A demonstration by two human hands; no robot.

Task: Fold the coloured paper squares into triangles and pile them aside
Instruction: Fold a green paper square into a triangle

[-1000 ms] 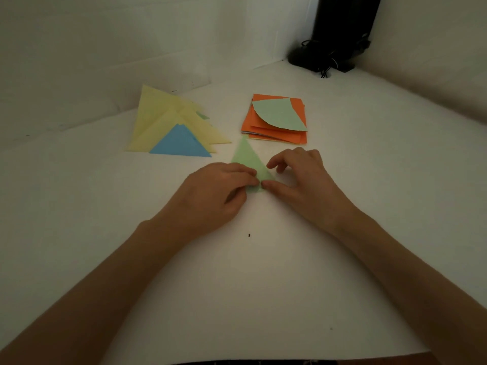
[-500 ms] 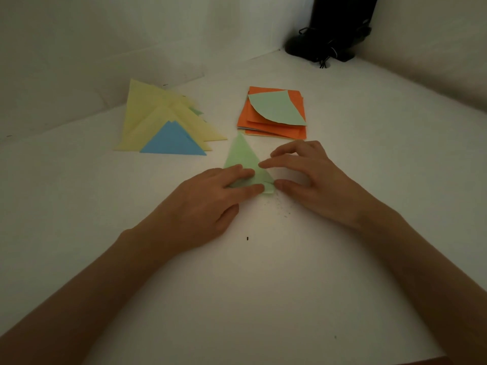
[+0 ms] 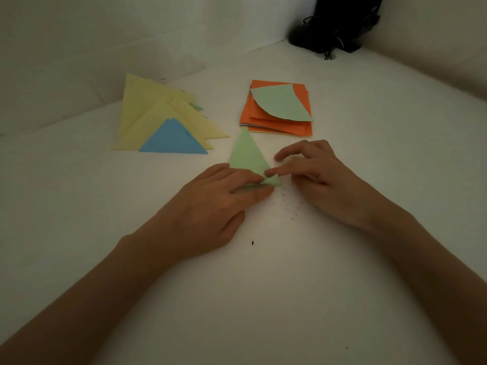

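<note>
Green triangle (image 3: 246,154) under straight-fingered left hand (image 3: 208,204); forefinger of relaxed right hand (image 3: 324,177) on its corner.

The bench (image 3: 395,206) is bare on the right side, from the right hand (image 3: 324,180) out to the wall, and also between the two forearms. On the left, the pile of triangles (image 3: 142,106) takes the far part; nearer than it the surface is free. Between this pile and the orange stack (image 3: 279,127) runs a narrow lane, and the tip of the green triangle (image 3: 246,154) reaches its near end. The left hand (image 3: 210,204) and the right hand lie on that triangle and block the middle. A black device (image 3: 340,22) fills the far corner, well apart.
</note>
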